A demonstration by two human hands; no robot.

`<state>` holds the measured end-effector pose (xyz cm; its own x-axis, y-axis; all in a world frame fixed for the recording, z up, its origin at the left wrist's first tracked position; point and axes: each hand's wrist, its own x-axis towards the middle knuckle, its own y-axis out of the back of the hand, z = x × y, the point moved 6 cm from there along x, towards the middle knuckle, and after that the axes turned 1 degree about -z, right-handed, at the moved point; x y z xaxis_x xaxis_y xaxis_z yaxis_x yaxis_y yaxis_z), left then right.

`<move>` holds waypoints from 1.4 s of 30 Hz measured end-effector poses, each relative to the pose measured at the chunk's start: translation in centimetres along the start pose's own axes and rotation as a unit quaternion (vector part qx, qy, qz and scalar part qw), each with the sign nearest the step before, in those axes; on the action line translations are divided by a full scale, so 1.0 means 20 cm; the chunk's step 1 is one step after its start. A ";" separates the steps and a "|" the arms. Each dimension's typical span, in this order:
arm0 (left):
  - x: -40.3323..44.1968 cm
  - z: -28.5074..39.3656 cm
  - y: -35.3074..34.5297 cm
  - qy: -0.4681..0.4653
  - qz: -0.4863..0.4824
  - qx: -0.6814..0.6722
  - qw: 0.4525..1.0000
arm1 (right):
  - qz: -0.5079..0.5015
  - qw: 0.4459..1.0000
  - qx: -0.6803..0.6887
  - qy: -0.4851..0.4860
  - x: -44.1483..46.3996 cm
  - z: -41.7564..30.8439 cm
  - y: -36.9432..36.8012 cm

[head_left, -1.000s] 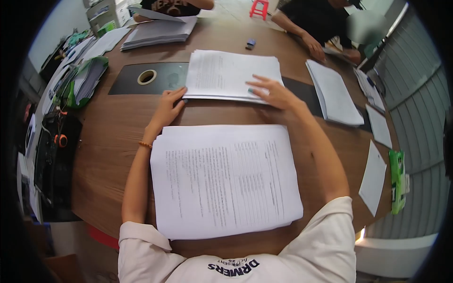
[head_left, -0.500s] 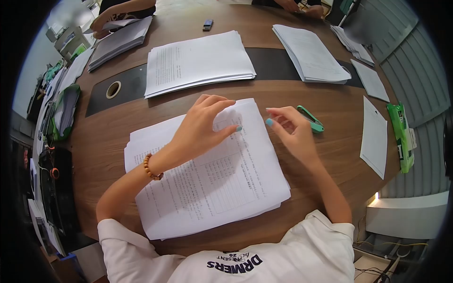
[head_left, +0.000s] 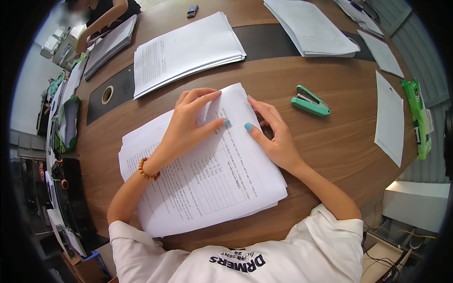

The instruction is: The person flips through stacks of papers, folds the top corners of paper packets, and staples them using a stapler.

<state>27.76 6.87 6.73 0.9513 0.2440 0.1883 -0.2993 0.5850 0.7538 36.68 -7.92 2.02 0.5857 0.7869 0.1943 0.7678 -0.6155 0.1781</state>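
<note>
A thick stack of printed sheets (head_left: 212, 174) lies slanted on the wooden table in front of me. My left hand (head_left: 196, 115) rests over its upper part, fingers apart, a beaded bracelet on the wrist. At the stack's upper right edge is my right hand (head_left: 271, 129), its thumb over the top sheet and its fingers spread along the side. Neither hand has a sheet lifted. A green stapler (head_left: 310, 101) lies on the table to the right of my right hand.
Further back lie a paper stack (head_left: 186, 49), another stack (head_left: 311, 28) and a tape roll (head_left: 107, 95). Single sheets (head_left: 389, 118) and a green packet (head_left: 417, 118) line the right side. At the back left, a person's arm (head_left: 101, 21) is beside more papers.
The view has shifted. My hands have come back from the far stack to the near one, which now lies slanted. My right hand has moved in to its edge, and the green stapler shows fully.
</note>
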 end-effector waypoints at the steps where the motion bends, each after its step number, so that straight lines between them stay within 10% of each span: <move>1: 0.00 0.00 0.00 0.001 -0.007 0.002 1.000 | 0.004 1.000 0.005 -0.004 0.00 0.00 0.01; 31: 0.01 -0.02 -0.01 0.009 -0.018 -0.007 1.000 | -0.010 1.000 0.003 -0.004 0.00 0.01 0.00; 42: 0.01 -0.02 -0.02 0.003 -0.013 -0.014 1.000 | -0.025 0.952 0.251 -0.172 0.01 0.04 0.00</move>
<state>28.04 7.08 6.23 0.9583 0.2328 0.1659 -0.2769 0.6118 0.7409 36.92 -7.66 1.34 0.5300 0.8356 -0.1447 0.7736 -0.5463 -0.3211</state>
